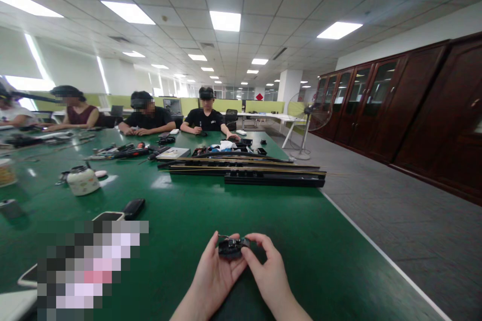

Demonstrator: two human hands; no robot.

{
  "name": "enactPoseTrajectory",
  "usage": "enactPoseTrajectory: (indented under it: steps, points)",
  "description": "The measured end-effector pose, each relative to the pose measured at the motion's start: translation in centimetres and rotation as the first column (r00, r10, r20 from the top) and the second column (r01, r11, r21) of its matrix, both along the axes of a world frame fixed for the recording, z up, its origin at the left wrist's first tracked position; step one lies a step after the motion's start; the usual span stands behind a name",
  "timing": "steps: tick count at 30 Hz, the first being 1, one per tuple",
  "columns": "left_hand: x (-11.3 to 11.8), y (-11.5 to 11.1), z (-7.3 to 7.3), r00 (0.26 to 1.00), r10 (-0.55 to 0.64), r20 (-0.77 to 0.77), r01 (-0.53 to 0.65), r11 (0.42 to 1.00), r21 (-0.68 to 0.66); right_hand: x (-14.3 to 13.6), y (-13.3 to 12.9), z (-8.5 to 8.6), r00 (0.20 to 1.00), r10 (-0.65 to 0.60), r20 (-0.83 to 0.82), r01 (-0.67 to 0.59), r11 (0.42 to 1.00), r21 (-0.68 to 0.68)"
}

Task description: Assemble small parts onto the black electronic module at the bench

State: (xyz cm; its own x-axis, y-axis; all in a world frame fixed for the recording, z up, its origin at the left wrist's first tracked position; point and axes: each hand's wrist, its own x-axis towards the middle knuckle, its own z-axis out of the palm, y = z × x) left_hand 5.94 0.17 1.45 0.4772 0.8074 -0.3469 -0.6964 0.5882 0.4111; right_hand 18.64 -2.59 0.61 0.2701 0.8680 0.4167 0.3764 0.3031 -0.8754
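A small black electronic device (230, 247) with exposed inner parts is held between my two hands above the green table. It looks like an opened housing, but I cannot tell its exact kind. My left hand (218, 273) cradles it from below and the left, palm up, with the thumb at its left end. Thumb and fingers of my right hand (267, 263) pinch its right end. A thin light strip or wire sticks up at the device's upper left, near my left thumb.
Long black rails (274, 179) and thin yellowish rods lie across the green table (181, 210). To the left are a cream jar (83, 180), a black case (134, 207) and a blurred patch. Several people sit beyond; a standing fan (307, 110) is at the right.
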Motion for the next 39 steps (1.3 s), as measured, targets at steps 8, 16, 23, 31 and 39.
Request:
enactPoseTrajectory:
  steps: [8, 16, 23, 31, 39]
  points:
    - [0.0, 0.1, -0.6, 1.000, -0.007, -0.007, 0.007, 1.000, 0.028, 0.3, 0.4, -0.4, 0.997, -0.014, -0.072, 0.009, 0.997, -0.073]
    - [-0.2, 0.0, -0.4, 0.999, -0.022, -0.031, 0.023, 0.999, 0.041, 0.4, 1.1, -1.1, 0.968, 0.001, -0.251, -0.020, 0.997, -0.075]
    - [-0.3, 0.2, -0.5, 0.999, -0.017, -0.032, 0.018, 0.999, 0.042, 0.6, 1.6, -1.7, 0.938, -0.001, -0.346, -0.029, 0.996, -0.080]
    - [-0.2, 0.2, -0.3, 0.999, -0.022, -0.044, 0.024, 0.999, 0.044, 0.6, 1.7, -1.7, 0.920, -0.026, -0.392, -0.003, 0.997, -0.073]
    - [-0.3, 0.1, -0.3, 0.998, -0.028, -0.054, 0.031, 0.998, 0.047, 0.5, 1.5, -1.3, 0.906, -0.039, -0.421, 0.008, 0.997, -0.075]
